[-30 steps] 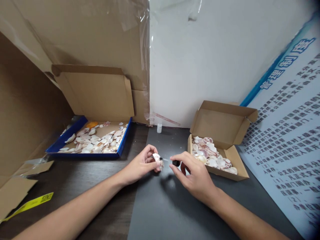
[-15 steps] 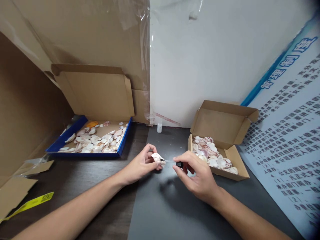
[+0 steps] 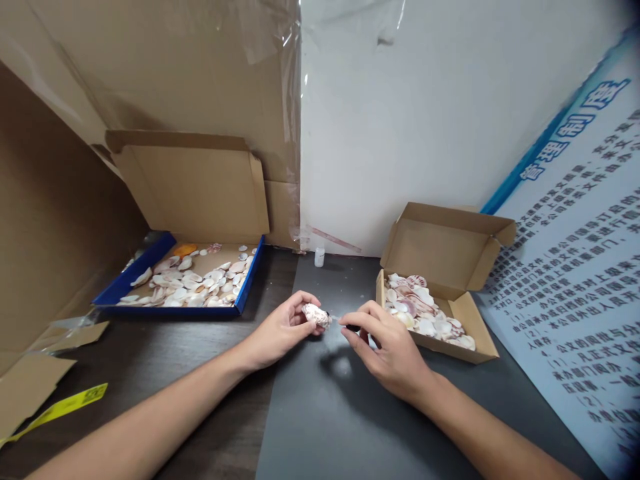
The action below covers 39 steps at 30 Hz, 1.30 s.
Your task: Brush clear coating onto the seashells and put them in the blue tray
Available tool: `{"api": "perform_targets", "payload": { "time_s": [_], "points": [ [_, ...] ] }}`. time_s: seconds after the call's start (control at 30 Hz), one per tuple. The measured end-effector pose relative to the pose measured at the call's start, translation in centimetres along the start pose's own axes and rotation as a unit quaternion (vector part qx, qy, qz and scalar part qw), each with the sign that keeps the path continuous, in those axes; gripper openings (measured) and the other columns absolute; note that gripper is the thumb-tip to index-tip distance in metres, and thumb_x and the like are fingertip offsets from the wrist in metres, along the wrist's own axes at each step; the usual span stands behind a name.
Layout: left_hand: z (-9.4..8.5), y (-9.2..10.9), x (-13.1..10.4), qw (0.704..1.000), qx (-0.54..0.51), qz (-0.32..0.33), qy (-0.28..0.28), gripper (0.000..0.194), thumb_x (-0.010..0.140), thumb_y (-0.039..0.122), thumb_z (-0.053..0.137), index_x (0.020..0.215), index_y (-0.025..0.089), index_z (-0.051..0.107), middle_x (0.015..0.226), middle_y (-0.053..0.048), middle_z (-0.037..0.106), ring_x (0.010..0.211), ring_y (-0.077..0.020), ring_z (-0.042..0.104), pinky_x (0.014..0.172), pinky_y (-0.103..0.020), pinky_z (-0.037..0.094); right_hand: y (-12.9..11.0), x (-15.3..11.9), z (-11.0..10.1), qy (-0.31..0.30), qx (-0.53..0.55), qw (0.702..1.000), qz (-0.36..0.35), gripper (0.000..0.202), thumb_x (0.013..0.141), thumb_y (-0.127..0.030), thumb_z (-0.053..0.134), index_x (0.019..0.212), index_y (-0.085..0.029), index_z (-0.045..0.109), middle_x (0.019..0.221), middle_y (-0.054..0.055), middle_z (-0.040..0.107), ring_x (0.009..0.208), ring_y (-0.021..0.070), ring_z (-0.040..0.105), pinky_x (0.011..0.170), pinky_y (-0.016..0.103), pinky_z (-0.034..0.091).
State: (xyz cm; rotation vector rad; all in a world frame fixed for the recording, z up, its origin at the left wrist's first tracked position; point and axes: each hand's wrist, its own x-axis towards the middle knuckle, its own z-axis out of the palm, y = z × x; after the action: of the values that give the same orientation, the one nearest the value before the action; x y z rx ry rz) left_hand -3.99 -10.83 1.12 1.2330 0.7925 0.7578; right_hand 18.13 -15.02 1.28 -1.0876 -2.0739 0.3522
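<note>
Near the middle of the view, my left hand [image 3: 285,331] pinches a white and brown speckled shell [image 3: 317,316] above the dark grey mat [image 3: 310,413]. My right hand [image 3: 387,343] grips a small black cap [image 3: 353,327] with a thin clear stem [image 3: 336,319] that points left. The stem's tip is at the shell's right end; whether it touches cannot be made out. Behind the hands, a small white bottle [image 3: 319,257] stands upright near the wall.
At the left, a blue-edged box [image 3: 170,310] with its lid raised holds many shells. An open cardboard box [image 3: 470,357] of shells is at the right. A yellow strip [image 3: 65,408] and cardboard scraps [image 3: 37,387] lie far left. A printed poster [image 3: 570,267] leans right.
My right hand has moved left with the black cap, bringing the stem closer to the shell. My left hand has turned the shell a little.
</note>
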Motion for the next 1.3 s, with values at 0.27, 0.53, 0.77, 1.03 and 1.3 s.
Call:
{"api": "perform_targets", "payload": {
  "time_s": [0.27,0.53,0.77,1.03,1.3],
  "points": [
    [-0.4,-0.8,0.4,1.000,0.002,-0.006,0.016,0.040,0.079,0.038,0.075,0.103,0.019,0.050,0.091,-0.003,0.067,0.081,-0.0139,0.064,0.080,-0.031,0.049,-0.4,0.1,0.0,0.011,-0.028,0.999,0.017,0.016,0.097,-0.023,0.051,0.106,-0.024,0.064,0.085,0.002,0.060,0.062,0.0128,0.058,0.061,0.027,0.047],
    [-0.6,-0.9,0.6,0.997,0.075,-0.004,0.022,0.030,0.083,0.037,0.069,0.099,0.017,0.053,0.086,-0.004,0.068,0.080,-0.0154,0.064,0.069,-0.027,0.048,-0.4,0.1,-0.1,0.025,-0.054,0.997,0.043,0.006,0.090,-0.022,0.055,0.096,-0.022,0.056,0.080,0.000,0.058,0.058,0.0122,0.052,0.057,0.027,0.041],
    [-0.5,-0.7,0.4,0.997,0.066,-0.018,0.025,0.035,0.082,0.040,0.071,0.101,0.019,0.050,0.087,-0.004,0.068,0.078,-0.0155,0.065,0.062,-0.025,0.046,-0.4,0.1,-0.1,0.025,-0.035,0.998,0.041,0.008,0.092,-0.024,0.054,0.100,-0.022,0.056,0.079,-0.001,0.056,0.058,0.0120,0.051,0.057,0.027,0.041],
    [-0.4,-0.5,0.4,0.998,0.067,-0.011,0.018,0.035,0.083,0.040,0.069,0.100,0.018,0.048,0.089,-0.005,0.069,0.072,-0.0127,0.061,0.062,-0.025,0.045,-0.4,0.1,-0.1,0.033,-0.047,0.997,0.044,0.008,0.093,-0.024,0.054,0.099,-0.021,0.056,0.076,-0.001,0.055,0.057,0.0123,0.051,0.057,0.026,0.040],
    [-0.4,-0.3,0.2,0.998,0.066,0.000,0.013,0.033,0.084,0.036,0.066,0.106,0.020,0.048,0.085,0.002,0.060,0.067,-0.0099,0.056,0.059,-0.024,0.044,-0.3,0.1,0.0,0.027,-0.036,0.998,0.047,0.011,0.093,-0.024,0.055,0.103,-0.021,0.055,0.076,-0.003,0.053,0.056,0.0111,0.050,0.057,0.026,0.041]
  ]
}}
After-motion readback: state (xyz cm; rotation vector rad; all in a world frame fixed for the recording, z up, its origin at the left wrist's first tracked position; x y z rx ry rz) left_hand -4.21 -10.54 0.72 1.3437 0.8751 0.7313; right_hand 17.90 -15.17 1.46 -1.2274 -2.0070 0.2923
